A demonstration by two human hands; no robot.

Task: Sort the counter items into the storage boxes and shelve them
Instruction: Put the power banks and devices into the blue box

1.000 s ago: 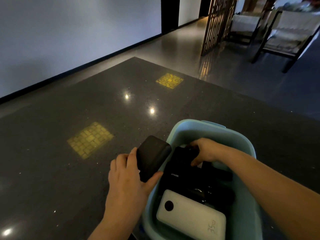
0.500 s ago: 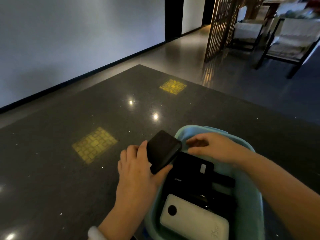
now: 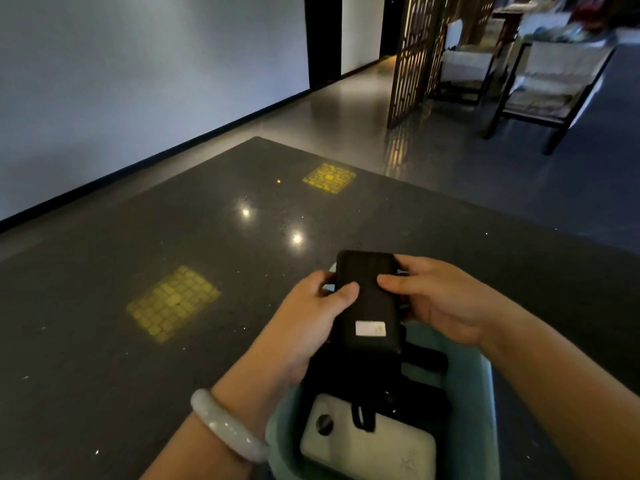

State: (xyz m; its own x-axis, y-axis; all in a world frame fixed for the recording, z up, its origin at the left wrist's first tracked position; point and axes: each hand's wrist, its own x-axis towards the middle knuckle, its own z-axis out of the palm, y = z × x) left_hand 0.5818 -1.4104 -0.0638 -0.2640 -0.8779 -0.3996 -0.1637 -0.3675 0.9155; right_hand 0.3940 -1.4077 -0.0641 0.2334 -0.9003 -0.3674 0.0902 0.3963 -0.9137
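A black power bank (image 3: 370,303) with a small white label is held flat above the far end of a light blue storage box (image 3: 467,382). My left hand (image 3: 308,317) grips its left edge and my right hand (image 3: 440,299) grips its right edge, thumbs on top. Inside the box lie a white power bank (image 3: 367,445) at the near end and other black devices (image 3: 398,386) beneath the one I hold. The box sits on a dark polished counter (image 3: 173,271).
A pale bangle (image 3: 225,427) circles my left wrist. Beyond the counter's far edge lies a glossy floor, with a wooden lattice screen (image 3: 415,53) and dark-framed chairs (image 3: 550,74) at the back right. A pale wall runs along the left.
The black power bank moved from my left hand alone, beside the box's rim, to above the box. My right hand rose out of the box and took its other edge.
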